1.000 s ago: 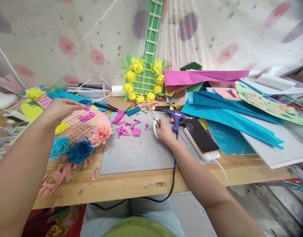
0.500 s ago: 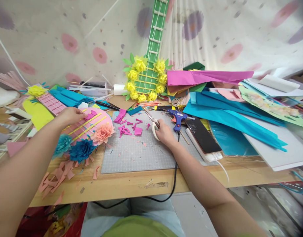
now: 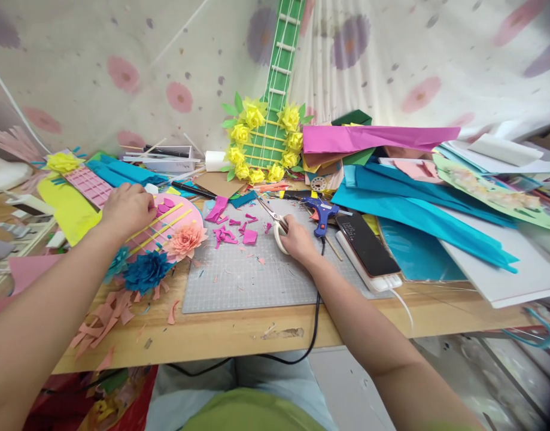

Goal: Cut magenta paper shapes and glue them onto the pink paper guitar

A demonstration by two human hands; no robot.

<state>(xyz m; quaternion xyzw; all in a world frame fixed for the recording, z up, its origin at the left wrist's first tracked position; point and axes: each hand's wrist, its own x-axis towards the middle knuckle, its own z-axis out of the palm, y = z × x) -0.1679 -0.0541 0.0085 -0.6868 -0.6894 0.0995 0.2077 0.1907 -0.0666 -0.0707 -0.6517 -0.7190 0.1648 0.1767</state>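
My left hand (image 3: pixel 127 208) rests palm-down on the pink paper guitar body (image 3: pixel 185 216), fingers curled near small magenta pieces (image 3: pixel 164 207) stuck on it. The guitar carries yellow strips and paper flowers: peach (image 3: pixel 185 239), dark blue (image 3: pixel 146 272) and teal. My right hand (image 3: pixel 297 239) lies on the grey cutting mat (image 3: pixel 252 281), closed around the white handles of scissors (image 3: pixel 275 224) whose blades point up-left. Magenta scraps (image 3: pixel 232 230) lie scattered on the mat between my hands.
A blue glue gun (image 3: pixel 322 212) and a black phone (image 3: pixel 367 245) lie right of my right hand. A green paper guitar with yellow flowers (image 3: pixel 263 143) leans on the curtain. Teal, magenta and white paper sheets (image 3: pixel 418 209) pile at right. Pink trimmings (image 3: pixel 104 317) litter the wooden table edge.
My left hand moved down and settled flat on the pink guitar body. My right hand stayed on the scissors, barely shifting.
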